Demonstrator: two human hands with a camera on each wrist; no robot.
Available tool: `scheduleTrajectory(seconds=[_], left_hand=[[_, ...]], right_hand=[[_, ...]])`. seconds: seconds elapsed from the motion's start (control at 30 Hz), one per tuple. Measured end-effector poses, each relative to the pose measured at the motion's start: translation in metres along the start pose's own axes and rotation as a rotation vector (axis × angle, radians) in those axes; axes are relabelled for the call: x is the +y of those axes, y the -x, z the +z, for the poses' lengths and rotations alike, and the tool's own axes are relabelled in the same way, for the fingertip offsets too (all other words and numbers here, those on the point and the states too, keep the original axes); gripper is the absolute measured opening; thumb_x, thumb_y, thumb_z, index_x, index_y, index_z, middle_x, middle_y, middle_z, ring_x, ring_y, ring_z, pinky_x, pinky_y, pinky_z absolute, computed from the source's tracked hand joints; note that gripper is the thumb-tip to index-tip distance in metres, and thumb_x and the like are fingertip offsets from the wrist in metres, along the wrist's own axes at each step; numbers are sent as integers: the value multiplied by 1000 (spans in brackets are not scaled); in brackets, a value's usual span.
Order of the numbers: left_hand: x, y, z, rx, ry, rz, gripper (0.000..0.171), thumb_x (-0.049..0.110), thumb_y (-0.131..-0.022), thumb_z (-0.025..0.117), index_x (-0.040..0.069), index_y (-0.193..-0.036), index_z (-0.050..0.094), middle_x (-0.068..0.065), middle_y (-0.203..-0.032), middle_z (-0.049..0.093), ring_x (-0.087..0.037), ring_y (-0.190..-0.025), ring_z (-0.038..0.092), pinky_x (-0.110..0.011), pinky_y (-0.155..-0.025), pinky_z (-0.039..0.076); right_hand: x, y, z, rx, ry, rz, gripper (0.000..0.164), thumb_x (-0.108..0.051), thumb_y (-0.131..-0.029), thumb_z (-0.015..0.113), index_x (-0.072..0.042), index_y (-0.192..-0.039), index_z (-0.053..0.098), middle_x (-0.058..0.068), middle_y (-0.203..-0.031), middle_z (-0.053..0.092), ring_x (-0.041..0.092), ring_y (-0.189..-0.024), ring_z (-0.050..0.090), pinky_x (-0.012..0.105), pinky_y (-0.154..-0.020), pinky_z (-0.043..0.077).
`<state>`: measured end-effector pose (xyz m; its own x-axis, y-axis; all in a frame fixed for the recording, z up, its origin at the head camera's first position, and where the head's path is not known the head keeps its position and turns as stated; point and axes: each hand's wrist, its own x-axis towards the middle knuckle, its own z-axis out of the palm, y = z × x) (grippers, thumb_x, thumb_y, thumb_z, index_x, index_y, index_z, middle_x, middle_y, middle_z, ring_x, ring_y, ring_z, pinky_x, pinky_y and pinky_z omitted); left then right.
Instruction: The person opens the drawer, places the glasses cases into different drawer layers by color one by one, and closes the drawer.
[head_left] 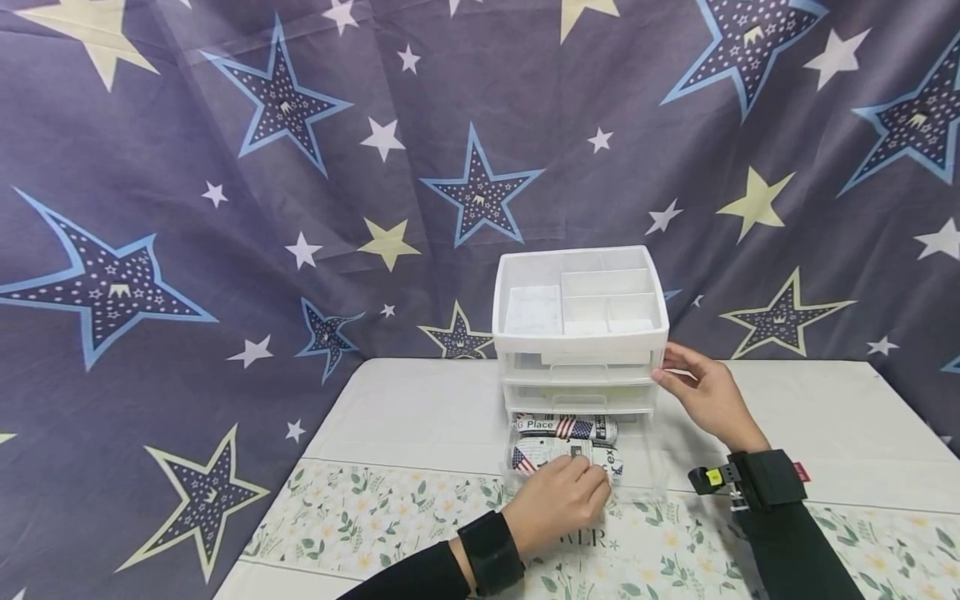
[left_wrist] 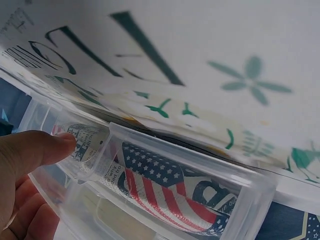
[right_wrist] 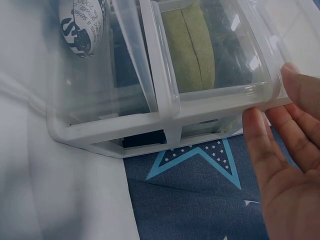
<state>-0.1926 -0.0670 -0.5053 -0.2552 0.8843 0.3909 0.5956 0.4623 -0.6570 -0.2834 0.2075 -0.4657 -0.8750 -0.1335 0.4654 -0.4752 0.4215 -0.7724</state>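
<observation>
A white plastic drawer unit [head_left: 581, 343] stands on the table with its clear bottom drawer [head_left: 639, 462] pulled out. Two rolled cloths [head_left: 566, 427] printed with newsprint and flags lie in that drawer, one behind the other. My left hand [head_left: 558, 500] is at the drawer's front, where the left wrist view shows the thumb [left_wrist: 62, 145] on the handle edge and the fingers curled below. At the unit's upper right side, my right hand [head_left: 708, 400] grips the frame, thumb toward the front and fingers along the side wall.
A folded green cloth [right_wrist: 187, 47] lies inside a closed drawer above. The unit's top tray [head_left: 532, 310] has several compartments. A floral-banded cover [head_left: 375, 508] lies over the table, and a star-patterned curtain [head_left: 420, 100] hangs close behind.
</observation>
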Motion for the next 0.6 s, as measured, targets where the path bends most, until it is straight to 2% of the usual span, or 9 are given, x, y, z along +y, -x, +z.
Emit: scheduleTrajectory(seconds=[0.23, 0.6], left_hand=[[-1, 0, 7, -42, -2, -2, 13, 14, -98, 64, 20, -107, 72, 9, -103, 65, -9, -88, 57, -18, -71, 48], [-7, 0, 13, -28, -2, -4, 15, 13, -98, 63, 18, -108, 72, 7, -105, 65, -10, -91, 59, -20, -73, 49]], right_hand=[[2, 0, 0, 0, -8, 1, 57, -18, -100, 70, 2, -148, 49, 23, -129, 65, 35, -120, 62, 7, -93, 46], [3, -1, 1, 1, -16, -5, 57, -16, -100, 70, 3, -149, 49, 23, -130, 65, 35, -120, 61, 5, -92, 44]])
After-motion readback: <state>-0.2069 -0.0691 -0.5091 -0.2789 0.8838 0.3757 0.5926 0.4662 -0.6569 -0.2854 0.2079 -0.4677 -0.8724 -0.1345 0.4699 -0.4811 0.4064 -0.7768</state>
